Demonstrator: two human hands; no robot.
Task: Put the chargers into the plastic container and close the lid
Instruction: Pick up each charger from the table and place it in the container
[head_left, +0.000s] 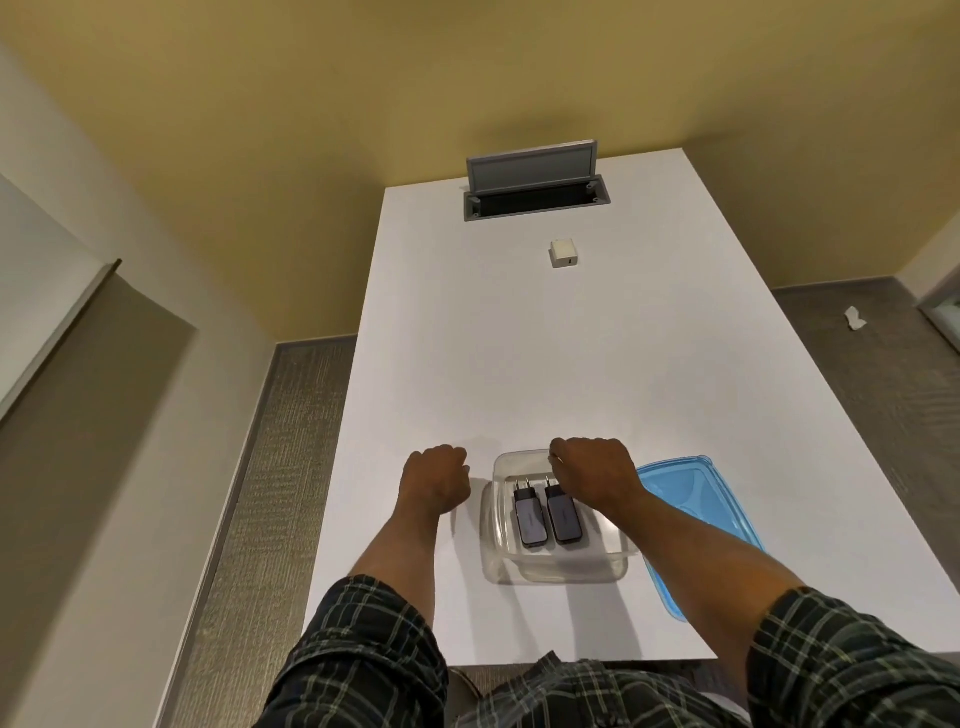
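Roughly two-thirds through, by the look of it. Two dark grey chargers (546, 514) lying side by side in the clear plastic container (558, 564), prongs pointing away from the person. One white cube charger (565, 253) left well apart, far up the white table (467, 338), near the open cable hatch (535, 195). Blue lid (701, 525) off, lying on the table just right of the container and partly under the right forearm.

Left hand (436, 480) clenched into a loose fist, resting on the table just left of the container, holding nothing visible. Right hand (595, 478) curled over the container's far right corner; fingers bent downward (whether gripping the rim or simply resting, cannot tell).

Left to do: fetch the white charger, drop it in, then press the lid on.

Container transparent, shallow, round-cornered, with room beside the two chargers for a third. Lid translucent blue.
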